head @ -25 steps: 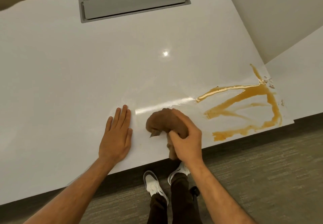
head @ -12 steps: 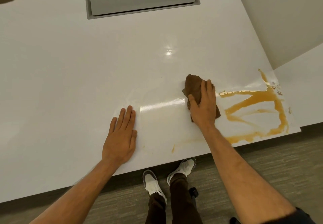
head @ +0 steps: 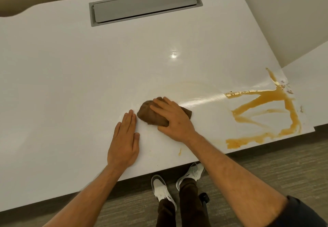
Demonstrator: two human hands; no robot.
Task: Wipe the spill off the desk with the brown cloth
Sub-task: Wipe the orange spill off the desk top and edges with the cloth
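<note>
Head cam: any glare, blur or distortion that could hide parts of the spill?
Head view: a ceiling-light hotspot on the glossy desk, clear of the spill; a glare streak crosses the wiped smear and whitens the spill's upper-left tip; wide-angle bowing at the desk edges; focus sharp, no evident motion blur.

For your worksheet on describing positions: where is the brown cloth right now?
In the head view, the brown cloth lies on the white desk near its front edge, under the right hand, just right of the flat left hand.
</note>
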